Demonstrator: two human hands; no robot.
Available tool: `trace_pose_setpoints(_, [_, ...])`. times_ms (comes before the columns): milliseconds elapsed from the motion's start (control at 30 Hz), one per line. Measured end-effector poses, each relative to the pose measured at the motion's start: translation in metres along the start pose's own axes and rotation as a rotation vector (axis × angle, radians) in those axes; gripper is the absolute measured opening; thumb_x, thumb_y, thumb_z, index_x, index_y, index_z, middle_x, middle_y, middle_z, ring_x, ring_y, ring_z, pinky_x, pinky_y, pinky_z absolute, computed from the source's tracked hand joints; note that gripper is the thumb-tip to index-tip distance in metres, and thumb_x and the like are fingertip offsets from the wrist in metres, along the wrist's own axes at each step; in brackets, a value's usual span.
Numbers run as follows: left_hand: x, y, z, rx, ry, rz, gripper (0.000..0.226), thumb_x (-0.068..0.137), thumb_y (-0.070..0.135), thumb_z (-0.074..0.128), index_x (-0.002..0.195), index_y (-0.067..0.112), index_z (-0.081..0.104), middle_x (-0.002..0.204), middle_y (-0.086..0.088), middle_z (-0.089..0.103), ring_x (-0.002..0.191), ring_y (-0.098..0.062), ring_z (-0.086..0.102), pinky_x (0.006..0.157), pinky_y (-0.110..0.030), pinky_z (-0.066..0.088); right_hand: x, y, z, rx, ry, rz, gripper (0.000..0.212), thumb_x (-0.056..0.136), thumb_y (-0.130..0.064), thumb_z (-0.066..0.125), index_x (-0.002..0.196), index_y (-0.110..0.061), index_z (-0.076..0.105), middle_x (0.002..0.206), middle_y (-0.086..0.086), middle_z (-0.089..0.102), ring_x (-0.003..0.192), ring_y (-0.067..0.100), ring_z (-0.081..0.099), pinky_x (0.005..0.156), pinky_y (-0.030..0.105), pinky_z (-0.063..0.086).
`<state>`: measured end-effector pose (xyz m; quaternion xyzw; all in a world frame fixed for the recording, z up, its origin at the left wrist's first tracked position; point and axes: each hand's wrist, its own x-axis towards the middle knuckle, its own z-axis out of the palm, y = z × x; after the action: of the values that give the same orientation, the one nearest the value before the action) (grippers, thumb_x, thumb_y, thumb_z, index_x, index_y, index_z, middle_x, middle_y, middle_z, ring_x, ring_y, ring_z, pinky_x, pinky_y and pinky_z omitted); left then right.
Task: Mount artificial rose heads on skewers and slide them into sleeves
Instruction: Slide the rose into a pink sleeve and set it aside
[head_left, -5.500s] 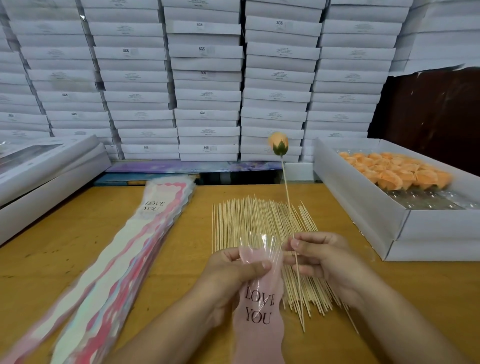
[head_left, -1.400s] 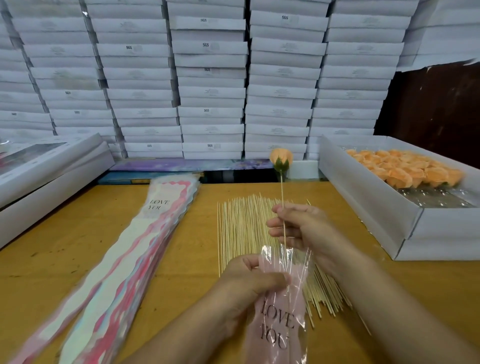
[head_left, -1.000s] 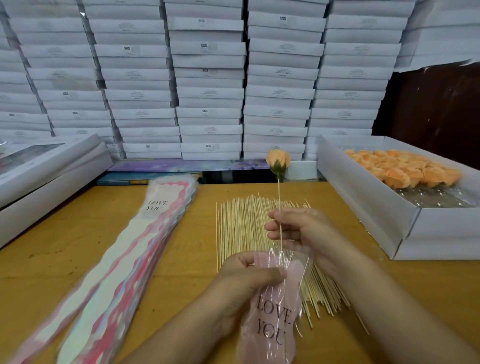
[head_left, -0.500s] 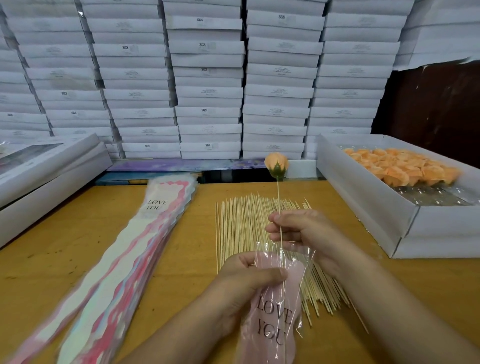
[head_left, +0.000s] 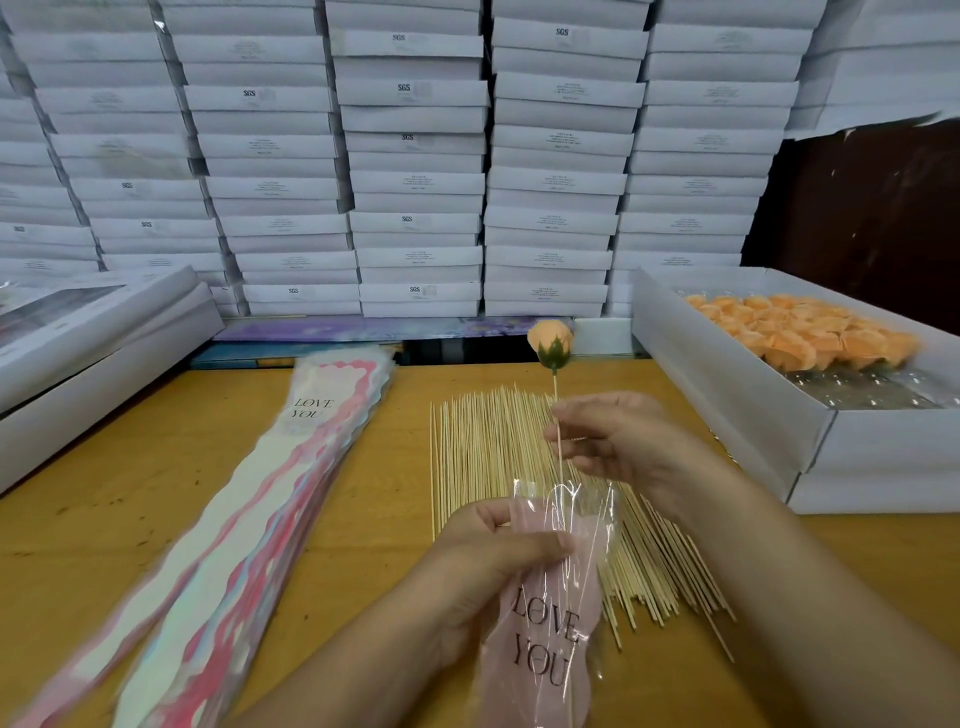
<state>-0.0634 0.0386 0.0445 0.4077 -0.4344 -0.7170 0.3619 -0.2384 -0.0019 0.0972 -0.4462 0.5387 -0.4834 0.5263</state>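
While we hold the work over the wooden surface (head_left: 156, 478), the rose head (head_left: 549, 340) shows as a peach bud with a dark green calyx, standing on top of a thin pale skewer (head_left: 558, 441) that rises nearly upright. Our right hand (head_left: 618, 441) pinches that skewer between thumb and fingers a little below the bud, so the bud stands clear above this grip and the lower shaft runs on down past it. Below the right hand, the shaft enters the open top of the sleeve (head_left: 545, 623), a clear film over a pink panel printed LOVE YOU. Our left hand (head_left: 498, 561) grips the sleeve near its mouth, thumb across the front and fingers behind, just below and left of the right hand. Under the sleeve lies the spread of loose skewers (head_left: 483, 452); left of the sleeve a fanned stack of flat sleeves (head_left: 249, 519) lies on the surface, and to its right stands a white box (head_left: 727, 395) holding more peach rose heads (head_left: 805, 332). Against the frame half a second ago little has altered: both grips hold as before, and the bud stands at about the same height above the sleeve mouth.
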Motion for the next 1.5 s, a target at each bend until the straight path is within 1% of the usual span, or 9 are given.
trace_pose_setpoints(233, [0.001,0.003,-0.002,-0.047,0.003,0.034,0.026,0.07,-0.004,0.084,0.09,0.004,0.07,0.081,-0.019,0.073,0.063,-0.025,0.071,0.058,-0.031,0.058,0.001,-0.003,0.002,-0.015,0.027,-0.048,0.007,0.092,-0.009,0.067,0.098,-0.005,0.068,0.081,0.01,0.077,0.06,0.011,0.07,0.051,0.019,0.055])
trace_pose_setpoints(400, [0.0,0.011,-0.003,-0.077,-0.006,0.103,0.011,0.071,0.002,0.081,0.076,0.007,0.072,0.064,-0.013,0.07,0.045,-0.018,0.064,0.044,-0.023,0.051,-0.007,0.006,0.009,-0.092,-0.047,0.002,0.009,0.087,-0.013,0.07,0.084,-0.006,0.075,0.083,0.008,0.077,0.066,0.012,0.066,0.065,0.026,0.055])
trace_pose_setpoints(533, [-0.001,0.014,-0.003,-0.091,-0.031,0.135,0.018,0.067,0.004,0.079,0.083,0.002,0.07,0.058,-0.01,0.067,0.039,-0.014,0.06,0.04,-0.018,0.046,-0.009,0.012,0.012,-0.057,-0.075,0.065,0.008,0.085,-0.014,0.071,0.082,-0.008,0.074,0.078,0.005,0.07,0.073,0.018,0.064,0.069,0.032,0.055])
trace_pose_setpoints(667, [0.001,0.009,-0.004,-0.078,-0.006,0.106,0.018,0.078,-0.003,0.077,0.093,0.001,0.068,0.061,-0.009,0.068,0.04,-0.012,0.059,0.04,-0.017,0.045,-0.004,0.008,0.009,0.001,-0.059,0.114,0.013,0.084,-0.018,0.075,0.093,-0.008,0.073,0.089,0.006,0.076,0.074,0.016,0.069,0.065,0.03,0.057])
trace_pose_setpoints(867, [0.002,0.002,-0.002,-0.047,-0.017,0.059,0.024,0.076,-0.005,0.08,0.089,0.003,0.061,0.059,-0.006,0.067,0.042,-0.011,0.06,0.04,-0.016,0.046,0.003,0.005,0.002,0.065,-0.018,0.135,0.014,0.083,-0.016,0.076,0.094,-0.009,0.072,0.085,0.004,0.078,0.069,0.012,0.069,0.063,0.026,0.053])
trace_pose_setpoints(1067, [0.002,0.006,-0.004,-0.036,-0.046,0.073,0.014,0.079,0.0,0.078,0.073,0.009,0.07,0.059,-0.006,0.067,0.041,-0.011,0.059,0.04,-0.017,0.046,-0.003,0.017,0.001,0.065,-0.064,0.174,0.02,0.075,-0.015,0.078,0.094,-0.008,0.074,0.083,0.002,0.077,0.074,0.014,0.069,0.065,0.029,0.054])
trace_pose_setpoints(1233, [0.004,0.007,-0.004,-0.025,-0.021,0.094,0.022,0.068,0.005,0.082,0.083,0.004,0.066,0.059,-0.007,0.067,0.038,-0.01,0.057,0.037,-0.015,0.042,-0.008,0.021,0.003,0.073,-0.119,0.193,0.035,0.062,-0.022,0.082,0.093,-0.009,0.073,0.081,0.003,0.075,0.076,0.018,0.069,0.068,0.032,0.056])
trace_pose_setpoints(1400, [0.004,0.006,-0.005,-0.002,0.029,0.077,0.041,0.07,0.007,0.087,0.102,0.001,0.064,0.065,-0.007,0.069,0.043,-0.01,0.057,0.039,-0.018,0.042,-0.01,0.01,-0.004,-0.08,-0.071,0.021,0.071,0.053,-0.044,0.086,0.117,-0.022,0.063,0.111,0.0,0.073,0.1,0.019,0.071,0.074,0.031,0.058])
trace_pose_setpoints(1500, [0.004,0.005,-0.005,-0.007,0.028,0.074,0.029,0.073,0.001,0.082,0.093,0.004,0.062,0.06,-0.004,0.068,0.039,-0.008,0.057,0.036,-0.016,0.04,-0.007,0.004,-0.004,-0.177,0.012,-0.246,0.05,0.082,-0.039,0.076,0.128,-0.036,0.058,0.118,-0.015,0.066,0.104,0.003,0.066,0.076,0.022,0.056])
